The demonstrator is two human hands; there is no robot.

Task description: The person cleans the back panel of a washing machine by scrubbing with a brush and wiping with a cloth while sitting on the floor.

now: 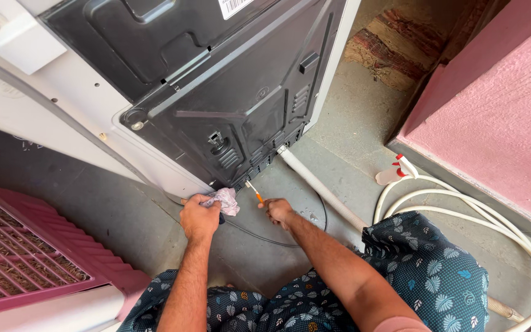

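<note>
You've got strong daylight here, probably sun from the upper right: the pink wall (499, 117) and the white hoses (462, 212) come out bright, nearly blown. The dark back panel (216, 80) picks up soft sheen along its ribs. The grey floor (93, 203) under the machine sits in shade. Focus is sharp everywhere, no motion blur, just some wide-angle stretch at the corners.

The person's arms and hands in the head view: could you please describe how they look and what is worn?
Both forearms are bare, without watch or bracelets, and the left hand and right hand wear no gloves or visible rings. A pinkish short sleeve edges the right upper arm.
</note>
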